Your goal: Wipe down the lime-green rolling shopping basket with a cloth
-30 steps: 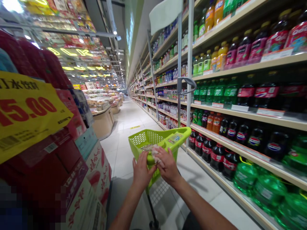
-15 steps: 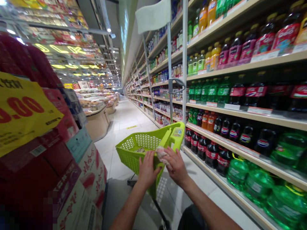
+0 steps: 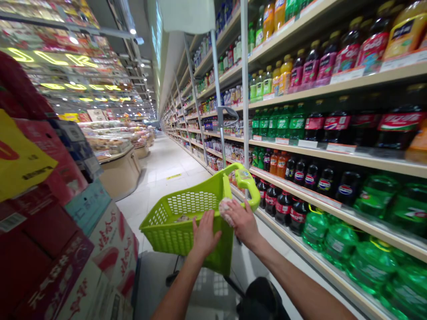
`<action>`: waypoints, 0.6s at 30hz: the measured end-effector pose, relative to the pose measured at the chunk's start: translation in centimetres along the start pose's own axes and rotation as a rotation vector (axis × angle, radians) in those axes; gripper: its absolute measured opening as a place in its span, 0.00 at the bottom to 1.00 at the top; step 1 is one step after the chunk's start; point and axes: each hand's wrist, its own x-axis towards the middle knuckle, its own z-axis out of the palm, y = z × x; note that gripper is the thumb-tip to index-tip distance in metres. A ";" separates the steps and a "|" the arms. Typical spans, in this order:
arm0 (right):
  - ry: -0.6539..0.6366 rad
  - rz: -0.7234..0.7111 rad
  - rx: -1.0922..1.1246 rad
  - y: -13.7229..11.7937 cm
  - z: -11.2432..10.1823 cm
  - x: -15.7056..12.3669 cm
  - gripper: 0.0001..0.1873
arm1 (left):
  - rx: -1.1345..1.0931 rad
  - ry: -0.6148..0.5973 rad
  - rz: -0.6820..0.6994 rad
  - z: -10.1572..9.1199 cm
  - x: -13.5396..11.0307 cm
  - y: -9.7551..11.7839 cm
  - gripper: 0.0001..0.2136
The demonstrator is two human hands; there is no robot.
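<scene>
A lime-green shopping cart [image 3: 167,235] with a perforated plastic basket is turned at an angle before me. My left hand [image 3: 204,235] hooks its fingers over the basket's near rim, thumb on the outer side. My right hand [image 3: 244,224] holds a crumpled whitish-pink cloth [image 3: 225,210] against the rim at the handle end, below the green handle [image 3: 253,189]. The fingers partly cover the cloth. Inside the basket lies a small greyish item [image 3: 182,218], too unclear to name.
Drink shelves [image 3: 296,149] with several rows of bottles line the right side. Stacked drink cartons [image 3: 110,235] stand close on the left, with a yellow price sign [image 3: 23,155]. A pole with a white sign board [image 3: 187,15] rises behind the cart. A tiled aisle [image 3: 163,155] runs ahead past display counters [image 3: 120,175].
The cart has turned, so its basket shows more side-on and its handle points more toward me. My right hand with the cloth has stayed at the rim. The view has shifted right.
</scene>
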 end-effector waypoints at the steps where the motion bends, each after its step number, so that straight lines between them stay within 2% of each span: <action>1: 0.016 0.035 -0.025 1.2 -0.6 -0.1 0.12 | 0.013 -0.006 -0.007 0.2 -0.2 -0.1 0.30; 3: 0.056 0.138 -0.086 3.7 -1.8 -0.2 0.12 | 0.030 -0.016 -0.029 0.5 -0.6 -0.4 0.30; 5: 0.073 0.209 -0.127 4.9 -2.3 -0.4 0.12 | 0.037 -0.016 -0.036 0.9 -0.8 -0.4 0.31; 7: 0.046 0.188 -0.117 4.3 -1.6 -0.6 0.13 | 0.039 0.001 -0.021 1.3 -1.0 -0.1 0.32; 10: -0.052 0.050 -0.030 1.9 0.5 -1.0 0.15 | 0.054 0.032 0.016 1.6 -1.1 0.4 0.31; 12: -0.072 0.005 0.013 1.7 1.1 -1.2 0.15 | 0.073 0.030 0.013 1.7 -1.3 0.3 0.31; 14: -0.018 0.046 0.005 3.2 0.4 -1.4 0.15 | 0.086 0.019 -0.014 1.7 -1.5 0.0 0.31; 18: 0.140 0.215 -0.077 6.8 -1.8 -2.1 0.15 | 0.094 0.002 -0.029 1.8 -1.8 -0.4 0.32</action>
